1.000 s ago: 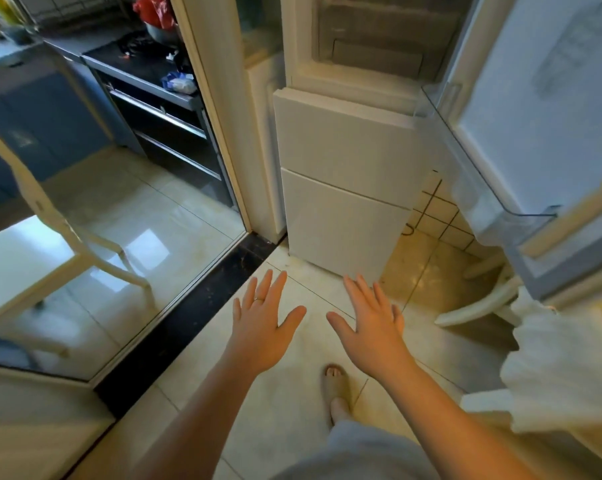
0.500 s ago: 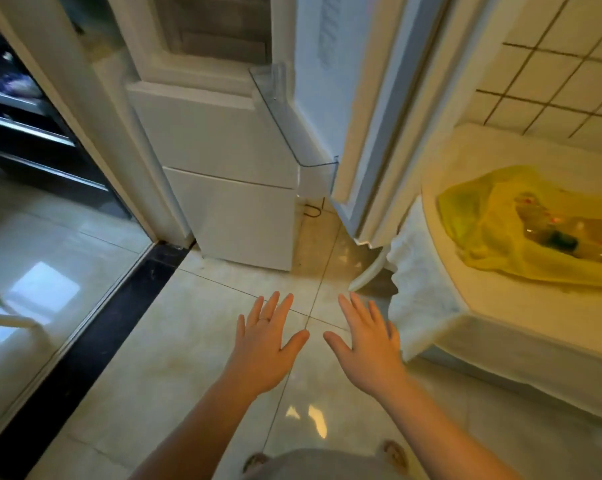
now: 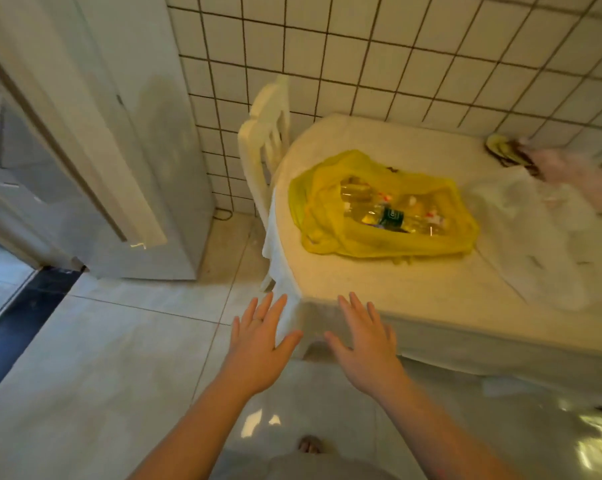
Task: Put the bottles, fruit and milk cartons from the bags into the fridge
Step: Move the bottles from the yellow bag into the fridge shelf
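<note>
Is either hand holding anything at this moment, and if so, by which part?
Nothing is held. The left hand and right hand hover open, short of the yellow bag on the table.

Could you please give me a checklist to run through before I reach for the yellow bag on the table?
1. Left hand free: ok, open and empty.
2. Right hand free: ok, open and empty.
3. Yellow bag within reach: ok, it lies on the table just ahead of both hands.
4. Bottles inside it: ok, they show through the plastic.
5. Its mouth open: cannot tell.
6. Fridge door open: ok, it stands open on the left.
</note>
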Demonstrator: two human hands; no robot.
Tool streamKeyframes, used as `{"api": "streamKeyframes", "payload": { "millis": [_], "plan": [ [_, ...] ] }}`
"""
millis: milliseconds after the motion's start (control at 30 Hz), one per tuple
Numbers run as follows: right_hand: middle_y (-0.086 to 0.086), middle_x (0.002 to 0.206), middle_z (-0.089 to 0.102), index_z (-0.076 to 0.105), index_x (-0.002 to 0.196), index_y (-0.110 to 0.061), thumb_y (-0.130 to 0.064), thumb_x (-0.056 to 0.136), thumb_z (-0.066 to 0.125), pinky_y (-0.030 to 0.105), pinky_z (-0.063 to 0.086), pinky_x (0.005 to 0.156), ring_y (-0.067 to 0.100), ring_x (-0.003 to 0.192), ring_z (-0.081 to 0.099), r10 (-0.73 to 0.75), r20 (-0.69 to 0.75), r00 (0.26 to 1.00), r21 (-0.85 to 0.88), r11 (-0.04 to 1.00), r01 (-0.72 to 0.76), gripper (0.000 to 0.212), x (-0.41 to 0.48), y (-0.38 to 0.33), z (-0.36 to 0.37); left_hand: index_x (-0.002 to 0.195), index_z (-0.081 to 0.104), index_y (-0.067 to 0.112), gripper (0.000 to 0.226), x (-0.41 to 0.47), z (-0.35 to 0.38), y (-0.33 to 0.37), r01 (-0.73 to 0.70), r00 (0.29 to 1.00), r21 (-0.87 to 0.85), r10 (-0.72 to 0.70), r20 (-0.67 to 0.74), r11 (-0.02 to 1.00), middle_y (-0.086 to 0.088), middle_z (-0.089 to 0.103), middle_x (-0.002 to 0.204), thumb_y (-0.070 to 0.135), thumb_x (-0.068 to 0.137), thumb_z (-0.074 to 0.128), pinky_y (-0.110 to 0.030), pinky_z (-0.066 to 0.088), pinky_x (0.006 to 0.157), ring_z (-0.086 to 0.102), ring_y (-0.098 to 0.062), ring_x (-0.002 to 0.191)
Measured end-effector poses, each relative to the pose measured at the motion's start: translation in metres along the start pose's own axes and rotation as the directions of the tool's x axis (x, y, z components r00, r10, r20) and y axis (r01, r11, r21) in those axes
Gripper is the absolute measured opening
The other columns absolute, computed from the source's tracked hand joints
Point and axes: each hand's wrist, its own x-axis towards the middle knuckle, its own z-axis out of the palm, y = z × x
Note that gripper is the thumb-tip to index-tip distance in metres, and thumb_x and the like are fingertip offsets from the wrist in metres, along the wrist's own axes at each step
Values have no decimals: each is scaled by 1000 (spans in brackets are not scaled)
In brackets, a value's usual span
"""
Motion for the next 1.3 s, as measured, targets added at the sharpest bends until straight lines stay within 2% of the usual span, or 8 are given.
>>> {"api": "streamKeyframes", "payload": {
  "millis": [200, 400, 567, 767, 900, 1033, 1133, 1300],
  "plan": [
    [-14, 166, -5, 8, 157, -39, -57, 99, 41, 53, 7, 123, 19, 153, -7, 74, -35, 997, 47, 996, -72, 69, -4, 82, -39, 157, 8, 40, 69, 27, 37, 77, -99, 994, -25, 100, 34, 995, 8, 1, 168, 60, 99, 37, -49, 2, 125, -6, -19, 154],
    [-12, 166, 1, 14, 157, -36, -53, 100, 44, 49, 9, 122, 20, 153, -2, 97, -74, 993, 113, 990, -88, 67, 18, 120, -60, 157, 19, 35, 67, 68, 44, 110, -153, 988, -12, 153, 33, 988, 6, 11, 167, 57, 99, 43, -44, 8, 125, 3, -20, 154],
    [-12, 166, 8, 18, 156, -35, -54, 99, 45, 47, 12, 122, 20, 153, 5, 105, -121, 987, 92, 991, -94, 67, 59, 143, -81, 154, 32, 28, 64, 122, 49, 128, -178, 984, -14, 178, 12, 984, -1, 22, 165, 55, 98, 49, -41, 14, 124, 13, -23, 152],
    [-12, 163, 21, 27, 154, -33, -48, 99, 50, 40, 16, 119, 16, 151, 15, 111, -138, 984, 80, 992, -100, 62, 124, 167, -115, 147, 46, 19, 57, 201, 54, 152, -206, 978, -28, 206, 6, 978, -5, 38, 156, 45, 97, 57, -39, 27, 120, 30, -24, 145],
    [-5, 153, 43, 46, 146, -27, -41, 97, 54, 42, 27, 114, 21, 143, 35, 3, -207, 978, 39, 999, 6, 52, 179, 181, -136, 141, 52, 17, 46, 256, 49, 164, -238, 971, 1, 238, 21, 971, -4, 51, 145, 39, 100, 54, -36, 38, 110, 46, -23, 133],
    [-5, 152, 44, 45, 146, -28, -37, 100, 53, 45, 27, 115, 22, 143, 33, -52, -118, 992, -64, 997, 45, 48, 241, 190, -153, 129, 58, 19, 34, 302, 50, 168, -209, 975, 124, 196, 109, 970, -4, 60, 130, 38, 102, 48, -38, 49, 93, 58, -24, 114],
    [-7, 151, 43, 44, 146, -30, -36, 99, 52, 47, 25, 116, 23, 144, 30, -102, -62, 993, -172, 981, 90, 48, 275, 191, -162, 128, 59, 21, 34, 323, 49, 170, -193, 967, 243, 142, 210, 951, -4, 60, 127, 39, 104, 43, -37, 51, 85, 59, -25, 111],
    [-5, 153, 40, 36, 148, -32, -37, 98, 53, 49, 31, 112, 23, 140, 36, -174, 95, 980, -370, 908, 197, 53, 320, 190, -168, 132, 55, 23, 40, 345, 50, 168, -184, 939, 270, 88, 333, 945, -8, 63, 127, 45, 98, 52, -40, 52, 89, 60, -28, 113]
  ]
}}
